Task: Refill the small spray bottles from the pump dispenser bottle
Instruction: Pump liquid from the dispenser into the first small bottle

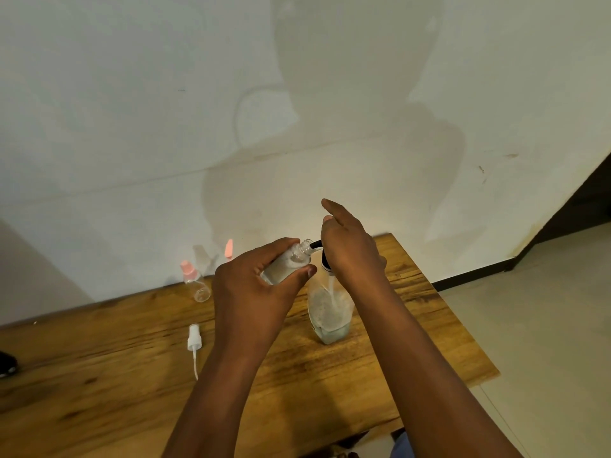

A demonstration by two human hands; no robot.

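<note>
My left hand (254, 285) grips a small clear spray bottle (291, 262) with its cap off, tilted so its open neck meets the black nozzle of the pump dispenser bottle (329, 312). The dispenser stands upright on the wooden table (413, 342), clear, with a little liquid at its base. My right hand (350, 249) rests on top of the pump head with the fingers stretched forward. A white spray head with its dip tube (194, 342) lies loose on the table left of my left forearm.
Against the wall at the back left stand a clear small bottle with a pink cap (195, 282) and another with a pink cap (228, 251). A dark object (6, 361) sits at the table's left edge. The table ends on the right above a tiled floor.
</note>
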